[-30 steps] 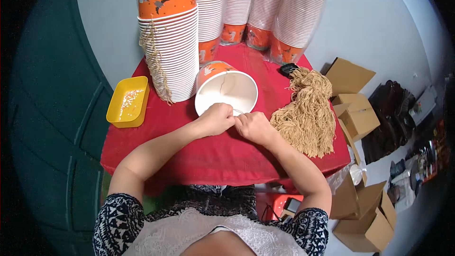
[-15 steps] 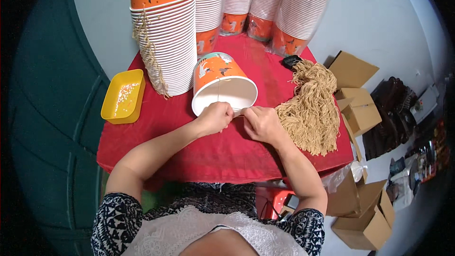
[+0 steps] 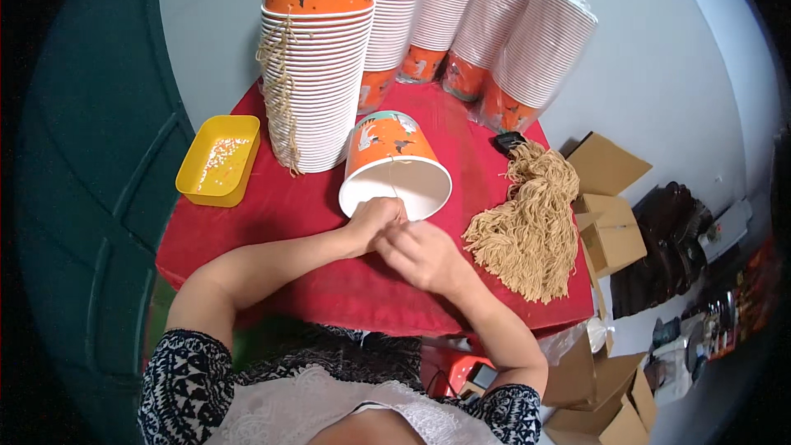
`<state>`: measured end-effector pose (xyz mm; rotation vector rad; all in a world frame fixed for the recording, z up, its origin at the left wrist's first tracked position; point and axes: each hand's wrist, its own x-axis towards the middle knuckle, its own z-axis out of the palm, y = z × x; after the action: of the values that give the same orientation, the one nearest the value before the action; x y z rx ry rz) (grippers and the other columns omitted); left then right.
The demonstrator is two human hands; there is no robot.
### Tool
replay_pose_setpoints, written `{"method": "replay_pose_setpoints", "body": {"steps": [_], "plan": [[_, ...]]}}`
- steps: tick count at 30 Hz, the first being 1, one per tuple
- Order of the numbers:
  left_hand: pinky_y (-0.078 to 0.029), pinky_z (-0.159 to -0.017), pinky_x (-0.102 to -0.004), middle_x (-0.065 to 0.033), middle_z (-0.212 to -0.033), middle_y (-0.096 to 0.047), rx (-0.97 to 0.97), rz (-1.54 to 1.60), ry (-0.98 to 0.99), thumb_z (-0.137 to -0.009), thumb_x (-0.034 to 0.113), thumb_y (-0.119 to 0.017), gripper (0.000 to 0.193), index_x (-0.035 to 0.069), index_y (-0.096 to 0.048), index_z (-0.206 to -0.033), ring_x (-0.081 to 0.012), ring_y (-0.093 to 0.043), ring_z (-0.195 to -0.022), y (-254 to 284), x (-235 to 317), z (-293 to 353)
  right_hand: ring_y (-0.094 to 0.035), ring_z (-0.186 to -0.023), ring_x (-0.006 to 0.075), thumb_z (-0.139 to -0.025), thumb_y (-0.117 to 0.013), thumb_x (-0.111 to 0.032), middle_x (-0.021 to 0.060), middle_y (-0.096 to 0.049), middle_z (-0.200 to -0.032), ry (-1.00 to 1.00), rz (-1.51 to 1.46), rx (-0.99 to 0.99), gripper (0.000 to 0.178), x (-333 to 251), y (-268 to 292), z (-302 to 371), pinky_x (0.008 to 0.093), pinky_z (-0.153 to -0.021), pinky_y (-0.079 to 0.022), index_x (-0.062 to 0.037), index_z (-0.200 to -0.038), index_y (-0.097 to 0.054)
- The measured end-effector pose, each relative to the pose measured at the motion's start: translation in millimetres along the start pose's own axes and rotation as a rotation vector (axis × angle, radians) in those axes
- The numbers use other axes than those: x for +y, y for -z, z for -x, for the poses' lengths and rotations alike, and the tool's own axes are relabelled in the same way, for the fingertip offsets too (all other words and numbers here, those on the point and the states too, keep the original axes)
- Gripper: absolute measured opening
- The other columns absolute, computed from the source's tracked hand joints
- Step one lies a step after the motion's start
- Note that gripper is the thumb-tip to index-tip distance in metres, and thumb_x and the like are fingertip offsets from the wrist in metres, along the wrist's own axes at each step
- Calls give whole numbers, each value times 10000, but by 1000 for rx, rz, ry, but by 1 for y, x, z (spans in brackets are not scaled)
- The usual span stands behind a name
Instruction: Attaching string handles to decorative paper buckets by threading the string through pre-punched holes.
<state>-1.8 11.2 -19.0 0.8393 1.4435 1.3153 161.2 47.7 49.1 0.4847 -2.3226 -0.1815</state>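
An orange paper cup [image 3: 394, 163] lies tilted on its side in the middle of the red worktop [image 3: 272, 222], its white open mouth turned toward the person. A thin string [image 3: 394, 189] runs across that mouth, down to the hands.

Far left of it stands a tall stack of nested cups [image 3: 317, 66], white rims showing, an orange printed cup on top, with tan strings hanging down its left side. Farther back, more stacks of cups [image 3: 486, 33] lean in clear plastic sleeves. At the left edge of the worktop sits a yellow tray [image 3: 216, 161] holding a scatter of tiny pale pieces (too small to tell what they are). To the right of the cup lies a bundle of tan strings [image 3: 531, 222], bound at its far end by something black. Brown cardboard boxes [image 3: 610, 214] sit off the worktop to the right.

Both forearms come in from the near edge and meet just below the cup's mouth. The left hand [image 3: 375, 221] is curled, knuckles up, fingers pinched against the cup's near rim where the string ends. The right hand [image 3: 424, 255] lies just beside it, touching it, fingers bent and pinched toward the same spot; whether it grips the string itself cannot be told.
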Motion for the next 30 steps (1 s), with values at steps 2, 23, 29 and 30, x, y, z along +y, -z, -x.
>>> {"method": "replay_pose_setpoints", "body": {"steps": [2, 23, 29, 30], "plan": [[-499, -647, -394, -152, -744, -691, 5, -671, -357, -796, 147, -588, 155, 27, -667, -736, -294, -677, -711, -1, 11, 10, -632, -849, 231, -730, -658, -73, 124, -623, -1001, 60, -21, 7, 322, -12, 2, -7, 336, -686, -538, 21, -1037, -647], [-523, -462, -281, -95, -707, -611, -75, -312, -155, -919, -27, -555, 16, -40, -560, -911, -134, -599, -552, -1, 13, 12, -692, -690, 382, -879, -603, -75, 249, -668, -757, -1104, -220, 43, 141, 19, -27, 38, 458, -613, -551, 22, -946, -680], [-524, -467, -293, -86, -672, -622, -79, -253, -242, -913, -18, -535, 45, -16, -544, -869, -145, -624, -544, 1, 4, 12, -699, -744, 378, -889, -594, -86, 256, -673, -787, -1158, -362, 8, 167, 19, -28, 39, 451, -649, -555, 16, -987, -683], [-524, -468, -292, -85, -674, -617, -78, -237, -253, -912, -27, -534, 47, -15, -538, -867, -144, -623, -549, 1, 4, 13, -699, -744, 378, -889, -594, -86, 256, -673, -787, -1160, -359, 10, 167, 20, -31, 41, 451, -649, -555, 16, -987, -683]]}}
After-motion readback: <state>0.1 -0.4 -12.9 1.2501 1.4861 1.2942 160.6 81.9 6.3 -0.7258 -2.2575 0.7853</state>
